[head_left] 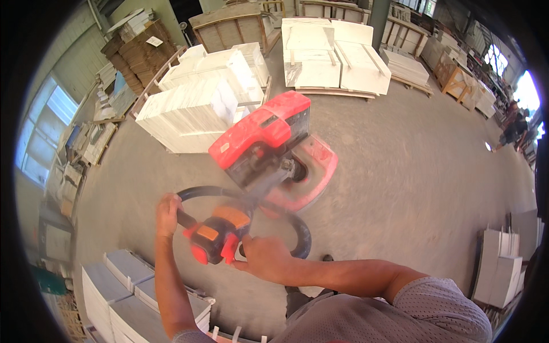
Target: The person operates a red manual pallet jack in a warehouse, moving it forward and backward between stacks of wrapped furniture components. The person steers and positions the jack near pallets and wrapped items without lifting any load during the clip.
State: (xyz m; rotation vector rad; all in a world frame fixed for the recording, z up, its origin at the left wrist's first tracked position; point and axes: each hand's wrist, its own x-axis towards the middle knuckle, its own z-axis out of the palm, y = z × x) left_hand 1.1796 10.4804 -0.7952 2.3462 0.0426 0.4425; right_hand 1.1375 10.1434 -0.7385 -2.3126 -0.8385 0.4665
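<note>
An electric pallet truck (257,128) with a red cover stands in front of me, its red base (320,171) curving round the drive wheel area. Its tiller control head (220,228), black with orange panels and red buttons, points toward me inside a black loop guard (302,228). My left hand (168,215) is closed round the left grip of the tiller. On the other side, my right hand (267,258) wraps the right grip, its thumb by a red control. The right grip is mostly hidden under that hand.
White marble slabs (183,114) stand stacked on a pallet just beyond the truck, left of centre. More slab stacks (337,57) sit on pallets behind. Grey-white slabs (131,291) lie close on my left, others (500,263) at the right. A person (516,130) is at the far right.
</note>
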